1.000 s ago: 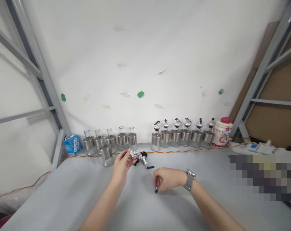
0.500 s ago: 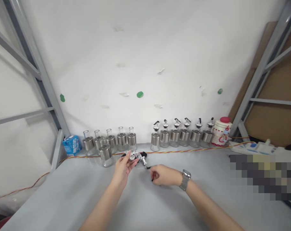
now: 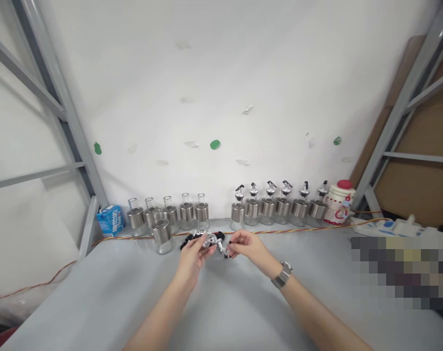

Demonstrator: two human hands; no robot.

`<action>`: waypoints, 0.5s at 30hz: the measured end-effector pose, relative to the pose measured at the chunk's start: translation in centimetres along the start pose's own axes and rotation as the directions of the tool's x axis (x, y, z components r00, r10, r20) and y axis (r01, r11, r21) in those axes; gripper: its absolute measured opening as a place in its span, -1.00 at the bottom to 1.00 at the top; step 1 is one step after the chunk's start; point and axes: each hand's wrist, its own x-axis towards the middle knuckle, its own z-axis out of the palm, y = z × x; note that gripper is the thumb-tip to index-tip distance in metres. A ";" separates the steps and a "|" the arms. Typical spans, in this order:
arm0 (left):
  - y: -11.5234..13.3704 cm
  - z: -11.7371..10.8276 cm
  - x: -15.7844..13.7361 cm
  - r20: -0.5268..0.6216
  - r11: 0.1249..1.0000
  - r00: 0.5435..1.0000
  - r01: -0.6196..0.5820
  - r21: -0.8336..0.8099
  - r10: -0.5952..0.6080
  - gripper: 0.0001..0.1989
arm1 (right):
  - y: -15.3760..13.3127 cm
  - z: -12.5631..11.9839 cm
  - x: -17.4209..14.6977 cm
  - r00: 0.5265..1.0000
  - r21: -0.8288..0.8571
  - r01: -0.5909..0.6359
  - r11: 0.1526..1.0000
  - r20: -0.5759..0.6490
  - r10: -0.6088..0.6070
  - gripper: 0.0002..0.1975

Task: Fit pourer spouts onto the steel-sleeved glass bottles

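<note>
My left hand (image 3: 192, 256) is closed in a pinch on a silver bottle pourer (image 3: 209, 239), held just above the table. Behind and beside those fingers lies a small heap of black and silver pourer parts (image 3: 190, 238), partly covered by the hand. Close by on the right, my right hand (image 3: 245, 247) pinches thumb and fingers together. At its fingertips shows a small black piece (image 3: 226, 256); whether it is gripped or lying on the table is too small to tell. Left of the hands stands a glass bottle with a steel band (image 3: 161, 233) and an uncapped neck.
Behind it stand several uncapped bottles (image 3: 187, 212). Several bottles with pourers fitted (image 3: 268, 206) line the wall at right, ending at a white jar with a red lid (image 3: 338, 204). A blue carton (image 3: 110, 220) stands far left. A twisted red-yellow wire (image 3: 291, 229) crosses the table (image 3: 221, 307).
My right hand has moved up and slightly turned, its fingers now closer to the left hand's pourer. My left hand keeps its hold, shifted a little with the view.
</note>
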 end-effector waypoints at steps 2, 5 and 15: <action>0.0 0.1 -0.3 0.005 1.000 1.000 -0.007 0.018 0.007 -0.84 | -0.3 0.2 -0.3 1.000 0.113 -0.022 0.993 0.011 0.021 -0.70; 0.0 0.3 -0.7 0.047 0.997 0.998 -0.055 0.059 0.052 -0.74 | -0.5 0.7 -0.7 0.991 0.214 -0.121 0.969 0.073 0.108 -0.72; -0.1 0.8 -1.7 0.297 0.943 0.938 -0.250 0.218 0.180 -0.69 | 0.1 1.6 -1.1 0.958 0.308 -0.272 0.912 0.179 0.225 -0.73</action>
